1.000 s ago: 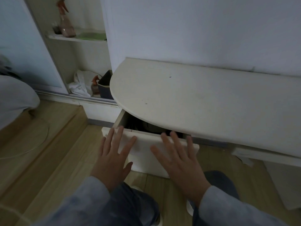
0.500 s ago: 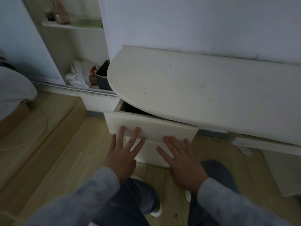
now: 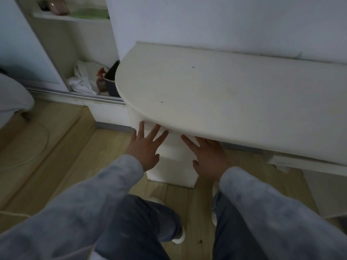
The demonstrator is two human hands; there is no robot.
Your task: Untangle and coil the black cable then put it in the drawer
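The white drawer (image 3: pixel 173 147) sits pushed in under the rounded white tabletop (image 3: pixel 216 102); no gap into it shows. My left hand (image 3: pixel 146 147) lies flat against the drawer front with its fingers spread. My right hand (image 3: pixel 208 154) presses flat on the front beside it, fingertips tucked under the tabletop's edge. Neither hand holds anything. The black cable is not visible.
An open cupboard at the left holds a white cloth (image 3: pixel 80 81), a brown spray bottle (image 3: pixel 101 81) and a dark bin (image 3: pixel 112 81). A thin light cord (image 3: pixel 37 151) loops over the raised wooden floor at left. My knees (image 3: pixel 150 222) are just below the drawer.
Both hands pushed the drawer inward; it went from partly open with a dark gap showing to fully pushed in under the tabletop.
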